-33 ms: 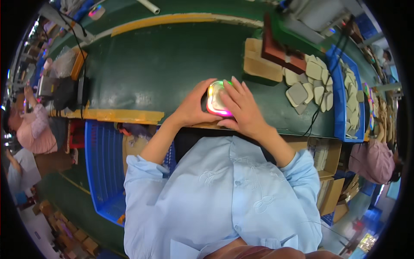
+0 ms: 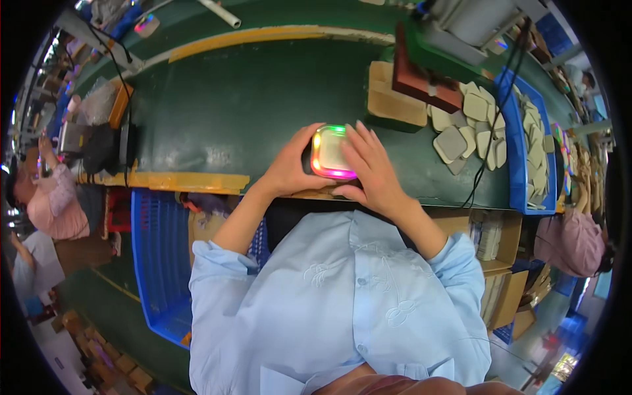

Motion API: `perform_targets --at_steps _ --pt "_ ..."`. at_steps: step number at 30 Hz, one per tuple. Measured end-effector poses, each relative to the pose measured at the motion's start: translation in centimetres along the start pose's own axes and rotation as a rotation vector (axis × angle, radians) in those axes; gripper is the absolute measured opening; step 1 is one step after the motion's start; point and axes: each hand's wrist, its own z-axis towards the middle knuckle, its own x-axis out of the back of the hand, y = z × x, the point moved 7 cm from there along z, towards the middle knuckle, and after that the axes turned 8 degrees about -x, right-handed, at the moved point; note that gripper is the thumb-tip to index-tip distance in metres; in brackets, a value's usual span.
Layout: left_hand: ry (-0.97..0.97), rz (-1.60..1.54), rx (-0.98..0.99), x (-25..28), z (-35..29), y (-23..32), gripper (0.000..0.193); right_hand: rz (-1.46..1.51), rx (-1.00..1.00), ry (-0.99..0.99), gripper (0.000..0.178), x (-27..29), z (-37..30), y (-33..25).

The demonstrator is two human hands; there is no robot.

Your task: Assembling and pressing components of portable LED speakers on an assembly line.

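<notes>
A rounded-square device (image 2: 331,153) with a pale top glows around its rim in green, yellow and magenta. It is held between my hands over the near part of the green workbench (image 2: 217,99). My left hand (image 2: 294,160) grips its left side, with the thumb along the lower edge. On the other side, my right hand (image 2: 373,162) lays its fingers over the device's right edge, and its thumb is near the lower right corner. The right fingers hide that side of the device.
Loose pale rounded-square pieces (image 2: 450,144) lie in a pile at the right, beside a blue bin (image 2: 520,168) of similar pieces. A cardboard box (image 2: 397,99) and a red-brown block (image 2: 428,89) stand by them. Black cables (image 2: 488,155) hang nearby. A blue crate (image 2: 158,263) sits below left. Co-workers (image 2: 56,204) flank me.
The device has shifted slightly left in my hands. My right fingers have slid toward its right edge, showing more of the top face.
</notes>
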Motion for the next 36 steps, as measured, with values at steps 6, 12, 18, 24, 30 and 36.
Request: perform_targets --at_steps 6,12,18,24,30,36 --pt "0.079 -0.023 -0.107 0.2 5.3 3.5 0.1 0.029 -0.36 0.291 0.059 3.5 -8.6 3.0" --pt "-0.027 -0.099 -0.198 -4.8 14.8 3.2 0.104 -0.011 -0.368 0.345 0.048 4.3 -10.0 3.0" --pt "0.152 0.243 -0.281 -1.6 13.4 1.3 0.086 -0.089 -0.463 0.459 0.047 7.2 -12.0 5.8" --pt "0.325 0.287 0.057 4.6 8.2 -5.2 0.039 -0.378 -0.571 0.566 0.053 11.7 -11.1 10.6" --pt "0.457 0.052 0.116 6.7 8.0 -7.0 0.029 -0.613 -0.703 0.415 0.064 11.8 -9.5 14.0" --pt "0.461 -0.007 0.163 8.0 6.0 -8.6 0.031 -0.427 -0.672 0.401 0.058 10.4 -9.4 14.9"
